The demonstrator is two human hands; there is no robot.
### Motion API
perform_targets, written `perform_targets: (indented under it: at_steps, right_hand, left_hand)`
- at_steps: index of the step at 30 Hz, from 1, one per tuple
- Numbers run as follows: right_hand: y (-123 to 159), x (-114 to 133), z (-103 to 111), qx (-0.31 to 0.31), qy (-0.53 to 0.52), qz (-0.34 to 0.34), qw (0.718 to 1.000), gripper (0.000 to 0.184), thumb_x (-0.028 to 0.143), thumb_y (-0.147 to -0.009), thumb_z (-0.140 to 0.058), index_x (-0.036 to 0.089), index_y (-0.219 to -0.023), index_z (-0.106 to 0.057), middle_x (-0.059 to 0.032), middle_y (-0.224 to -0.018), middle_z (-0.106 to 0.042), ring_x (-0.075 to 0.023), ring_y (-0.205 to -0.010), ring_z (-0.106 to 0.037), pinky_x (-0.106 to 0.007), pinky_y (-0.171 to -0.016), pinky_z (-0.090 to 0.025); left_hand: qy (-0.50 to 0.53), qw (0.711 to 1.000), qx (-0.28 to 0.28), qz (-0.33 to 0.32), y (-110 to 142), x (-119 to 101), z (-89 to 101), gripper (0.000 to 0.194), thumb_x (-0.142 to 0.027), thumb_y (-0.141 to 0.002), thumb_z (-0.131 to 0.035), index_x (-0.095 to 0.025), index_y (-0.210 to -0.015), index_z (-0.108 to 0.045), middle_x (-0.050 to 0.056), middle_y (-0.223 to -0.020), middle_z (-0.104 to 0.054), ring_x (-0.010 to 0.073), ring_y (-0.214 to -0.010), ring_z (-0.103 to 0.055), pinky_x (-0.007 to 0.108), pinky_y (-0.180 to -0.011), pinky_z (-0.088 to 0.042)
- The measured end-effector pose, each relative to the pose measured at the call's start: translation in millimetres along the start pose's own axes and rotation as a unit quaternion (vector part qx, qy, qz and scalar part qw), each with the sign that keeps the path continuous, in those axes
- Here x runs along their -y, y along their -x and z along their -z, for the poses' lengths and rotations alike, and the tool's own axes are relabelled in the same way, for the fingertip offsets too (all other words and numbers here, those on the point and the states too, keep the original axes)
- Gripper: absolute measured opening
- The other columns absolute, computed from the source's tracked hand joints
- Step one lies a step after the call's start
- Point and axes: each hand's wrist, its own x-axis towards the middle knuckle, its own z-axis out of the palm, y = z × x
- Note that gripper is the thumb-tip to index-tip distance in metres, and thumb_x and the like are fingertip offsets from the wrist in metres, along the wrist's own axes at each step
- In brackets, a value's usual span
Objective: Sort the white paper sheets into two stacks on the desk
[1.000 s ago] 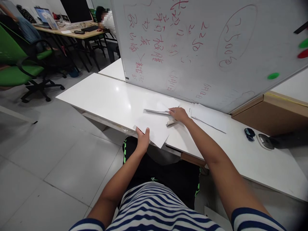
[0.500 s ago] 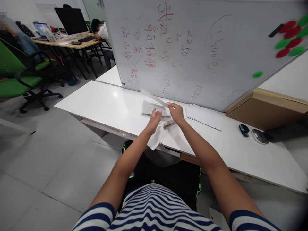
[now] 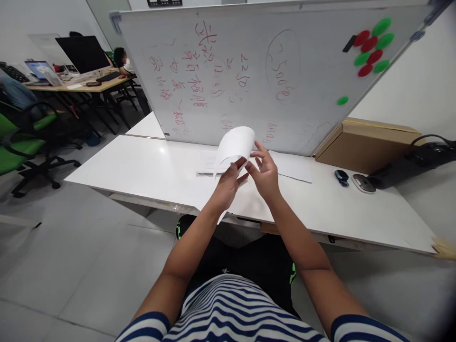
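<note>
A white sheet of paper (image 3: pixel 237 138) is curled over into a loose roll above the desk. My left hand (image 3: pixel 225 190) grips it from the left, the fingers partly inside the curl. At the curl's right edge, my right hand (image 3: pixel 266 176) holds the paper between thumb and fingers, its other fingers bent and apart. Behind the hands lies a paper with a dark edge (image 3: pixel 204 174), mostly covered by the curled sheet. To the right of my right hand, more white sheets (image 3: pixel 294 167) lie flat against the foot of the whiteboard.
A whiteboard (image 3: pixel 306 61) with red writing and round magnets stands along the back of the white desk (image 3: pixel 117 164). On the right are a cardboard box (image 3: pixel 363 147), a dark blue object (image 3: pixel 341 176) and a computer mouse (image 3: pixel 363 183). People sit at a further desk, left.
The sheet that my right hand held out flat is now curled over, with both hands on it. My left hand has closed on the paper. The camera view has shifted.
</note>
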Motion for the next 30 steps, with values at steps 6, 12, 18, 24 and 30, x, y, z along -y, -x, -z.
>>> perform_targets:
  at_steps: [6, 12, 18, 24, 30]
  right_hand:
    - [12, -2, 24, 0.052, -0.081, -0.001, 0.995, 0.111, 0.068, -0.072, -0.065, 0.042, -0.151, 0.008, -0.0032, -0.155, -0.030, -0.0267, -0.143, -0.028, -0.051, -0.113, -0.031]
    - [24, -17, 26, 0.140, -0.149, -0.046, 0.978, 0.104, 0.062, -0.066, -0.074, 0.041, -0.151, -0.017, 0.0002, -0.158, -0.022, -0.0291, -0.144, -0.025, -0.047, -0.114, -0.031]
    - [49, -12, 5, 0.196, -0.131, -0.103, 0.966, 0.104, 0.045, -0.065, -0.081, 0.037, -0.149, -0.021, -0.0055, -0.147, -0.038, -0.0278, -0.138, -0.034, -0.046, -0.109, -0.040]
    - [65, -15, 6, 0.238, -0.085, -0.180, 0.951, 0.082, 0.046, -0.066, -0.079, 0.027, -0.137, -0.044, -0.0101, -0.137, -0.048, -0.0310, -0.130, -0.043, -0.047, -0.103, -0.044]
    - [68, -35, 20, 0.240, -0.302, -0.199, 0.901, 0.079, 0.062, -0.063, -0.077, 0.027, -0.130, -0.053, -0.0084, -0.132, -0.057, -0.0328, -0.126, -0.049, -0.050, -0.106, -0.040]
  left_hand:
    - [-0.111, 0.992, 0.047, -0.038, 6, -9, 5.4, 0.035, -0.036, -0.073, -0.078, -0.019, -0.103, -0.072, 0.006, -0.101, -0.072, 0.0318, -0.119, -0.057, 0.045, -0.103, -0.043]
    - [-0.150, 0.986, 0.071, 0.016, -5, 3, 11.8, 0.025, -0.034, -0.070, -0.079, -0.018, -0.088, -0.073, 0.006, -0.092, -0.073, 0.0308, -0.108, -0.062, 0.043, -0.095, -0.047]
    - [-0.129, 0.989, -0.042, 0.064, -12, 35, 11.5, 0.053, -0.031, -0.070, -0.080, -0.013, -0.116, -0.060, 0.015, -0.114, -0.066, 0.0295, -0.111, -0.058, 0.041, -0.098, -0.044]
    - [-0.214, 0.963, -0.025, 0.160, -1, 38, 23.5, 0.056, -0.049, -0.069, -0.078, -0.016, -0.111, -0.060, 0.011, -0.105, -0.068, 0.0219, -0.088, -0.065, 0.033, -0.076, -0.050]
    - [-0.261, 0.955, -0.068, 0.124, 7, 20, 29.9, 0.042, -0.048, -0.064, -0.081, -0.013, -0.081, -0.065, 0.003, -0.073, -0.066, 0.0122, -0.060, -0.056, 0.023, -0.052, -0.039]
